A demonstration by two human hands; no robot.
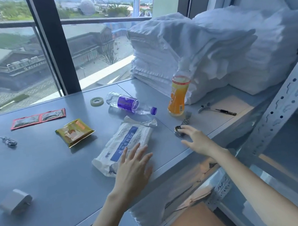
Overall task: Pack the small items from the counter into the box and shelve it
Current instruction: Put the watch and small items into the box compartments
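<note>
One grey tabletop under a window, with two stacks of folded white linen at its far right. Nearer, one white mask pack with a blue label, lying flat and slanted close to the front edge. Two bottles: one orange drink bottle upright just before the linen, and one clear water bottle with purple label and cap on its side to the left. Two sachets: one red twin strip far left, one gold packet between that strip and the mask pack. One white adapter alone at the near left. One tape roll just beside the clear water bottle. One coiled cable left of the gold packet. One wristwatch with a metal band, near the foot of the orange drink bottle.

Left hand flat, palm down, fingers straight and spread, fingertips on the near end of the mask pack, gripping nothing. Right hand stretched forward, fingers loosely bent, tips touching the wristwatch case, thumb held apart, not closed round it.
</note>
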